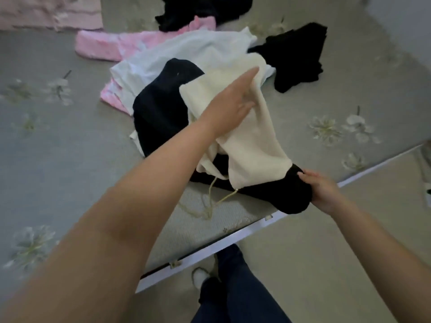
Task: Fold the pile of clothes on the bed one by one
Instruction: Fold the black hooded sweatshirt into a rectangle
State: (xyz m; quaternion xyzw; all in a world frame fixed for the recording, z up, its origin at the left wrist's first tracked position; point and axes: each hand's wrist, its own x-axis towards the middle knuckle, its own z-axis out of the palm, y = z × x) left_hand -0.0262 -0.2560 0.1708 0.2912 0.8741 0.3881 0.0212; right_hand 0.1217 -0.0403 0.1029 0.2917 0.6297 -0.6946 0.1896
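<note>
A pile of clothes lies on the bed. On top is a cream garment with loose drawstrings, draped over a black garment. My left hand reaches across with straight fingers and touches the cream garment near its upper edge. My right hand grips the near end of the black garment at the bed's edge. Under these lie a white garment and a pink one.
More clothes lie farther back: a pink item, a black piece on the right, another black heap at the top. A pink folded blanket sits top left. The bed's white edge runs diagonally; my legs stand on the floor below.
</note>
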